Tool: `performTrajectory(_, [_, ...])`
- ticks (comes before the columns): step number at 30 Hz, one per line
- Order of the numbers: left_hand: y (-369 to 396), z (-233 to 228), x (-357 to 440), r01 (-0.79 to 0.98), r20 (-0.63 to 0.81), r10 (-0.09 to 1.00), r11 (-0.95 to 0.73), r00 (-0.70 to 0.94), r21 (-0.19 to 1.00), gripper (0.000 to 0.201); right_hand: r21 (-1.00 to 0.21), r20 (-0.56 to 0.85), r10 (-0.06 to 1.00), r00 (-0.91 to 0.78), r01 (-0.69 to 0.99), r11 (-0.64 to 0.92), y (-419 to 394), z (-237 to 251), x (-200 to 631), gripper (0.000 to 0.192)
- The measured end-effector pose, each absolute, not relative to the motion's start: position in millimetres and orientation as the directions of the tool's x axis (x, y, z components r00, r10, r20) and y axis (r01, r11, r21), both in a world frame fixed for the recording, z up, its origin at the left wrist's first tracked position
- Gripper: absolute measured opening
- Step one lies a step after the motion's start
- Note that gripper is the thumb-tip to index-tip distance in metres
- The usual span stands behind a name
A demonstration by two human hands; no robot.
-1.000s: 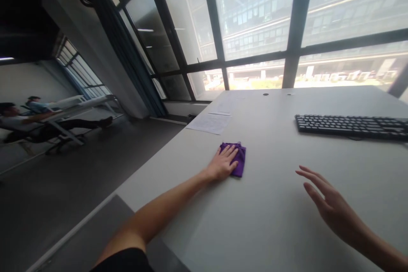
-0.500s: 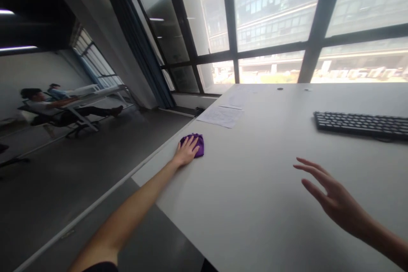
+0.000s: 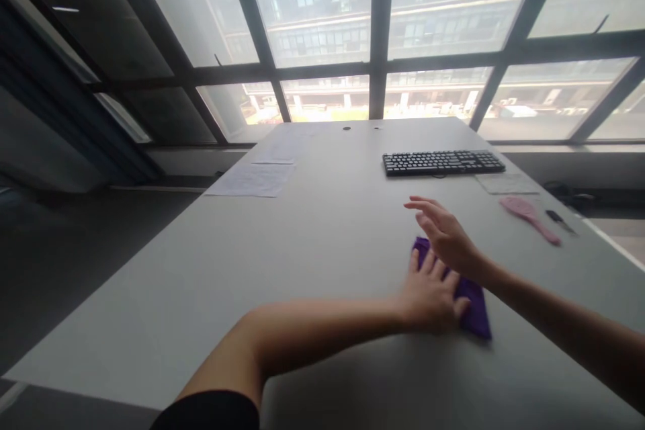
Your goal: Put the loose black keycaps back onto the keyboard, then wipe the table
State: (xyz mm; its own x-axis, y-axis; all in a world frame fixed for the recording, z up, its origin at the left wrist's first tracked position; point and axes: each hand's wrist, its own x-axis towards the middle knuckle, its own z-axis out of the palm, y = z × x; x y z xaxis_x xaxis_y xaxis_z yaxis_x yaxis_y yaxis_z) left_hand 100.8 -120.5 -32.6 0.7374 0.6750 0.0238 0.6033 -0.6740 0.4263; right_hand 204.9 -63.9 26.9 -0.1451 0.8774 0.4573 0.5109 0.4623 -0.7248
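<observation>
My left hand [image 3: 432, 295] lies flat with spread fingers on a purple cloth [image 3: 476, 314], pressing it against the white table [image 3: 302, 248]. The cloth sticks out past the fingertips and on the thumb side; the part beneath the palm is hidden. Just above and beyond it hovers my right hand [image 3: 446, 238], fingers stretched out and holding nothing. From this angle the right hand and wrist overlap part of the cloth. My left forearm reaches across the front of the table.
A black keyboard [image 3: 443, 162] sits toward the back right, beside a pale flat sheet [image 3: 506, 183]. Nearer the right edge lie a pink, long-handled paddle-shaped item [image 3: 527, 213] and a small dark object [image 3: 558, 218]. Papers [image 3: 252, 179] rest at the left edge; windows stand behind.
My left hand has swept the purple cloth from the table's left edge to the right, under my right hand. The view has turned right, bringing the pink item into sight.
</observation>
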Motion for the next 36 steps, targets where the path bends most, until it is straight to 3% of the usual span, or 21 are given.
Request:
performTrajectory(4, [-183, -32, 90, 0.465, 0.097, 0.517, -0.825, 0.851, 0.320, 0.068, -0.720, 0.501, 0.864, -0.055, 0.527, 0.451, -61, 36, 233, 0.033])
performTrajectory(7, [-173, -34, 25, 0.548, 0.057, 0.576, -0.800, 0.815, 0.244, 0.070, -0.724, 0.481, 0.875, -0.047, 0.542, 0.427, -62, 32, 240, 0.034])
performTrajectory(11, [-132, -44, -102, 0.885, -0.004, 0.889, -0.455, 0.458, 0.098, 0.069, -0.729, 0.406, 0.906, -0.124, 0.554, 0.402, -65, 16, 232, 0.036])
performTrajectory(14, [-125, -46, -198, 0.984, -0.030, 0.983, -0.179, 0.180, 0.022, 0.067, -0.733, 0.370, 0.913, -0.170, 0.551, 0.399, -66, 2, 221, 0.038])
performTrajectory(18, [-140, -35, -307, 0.989, -0.069, 0.987, 0.142, -0.144, -0.032, 0.068, -0.734, 0.327, 0.914, -0.241, 0.545, 0.406, -63, -15, 203, 0.042])
performTrajectory(21, [-146, -20, -375, 0.893, -0.082, 0.889, 0.446, -0.450, -0.064, 0.070, -0.738, 0.297, 0.904, -0.309, 0.526, 0.423, -58, -23, 190, 0.043])
performTrajectory(26, [-138, 4, -433, 0.763, -0.062, 0.761, 0.642, -0.646, -0.074, 0.075, -0.727, 0.263, 0.890, -0.373, 0.530, 0.437, -57, -32, 174, 0.038])
performTrajectory(29, [-126, 1, -411, 0.782, -0.069, 0.779, 0.620, -0.623, -0.067, 0.076, -0.719, 0.254, 0.880, -0.400, 0.530, 0.449, -54, -41, 169, 0.038])
performTrajectory(32, [-119, -19, -345, 0.887, -0.081, 0.883, 0.461, -0.463, -0.045, 0.073, -0.709, 0.256, 0.866, -0.430, 0.525, 0.470, -53, -46, 156, 0.040])
performTrajectory(34, [-117, -34, -286, 0.981, -0.058, 0.979, 0.195, -0.194, 0.011, 0.077, -0.686, 0.270, 0.843, -0.466, 0.521, 0.508, -59, -44, 140, 0.042])
performTrajectory(36, [-118, -44, -221, 0.990, -0.020, 0.994, -0.108, 0.111, 0.088, 0.081, -0.647, 0.284, 0.804, -0.522, 0.514, 0.563, -73, -36, 118, 0.043])
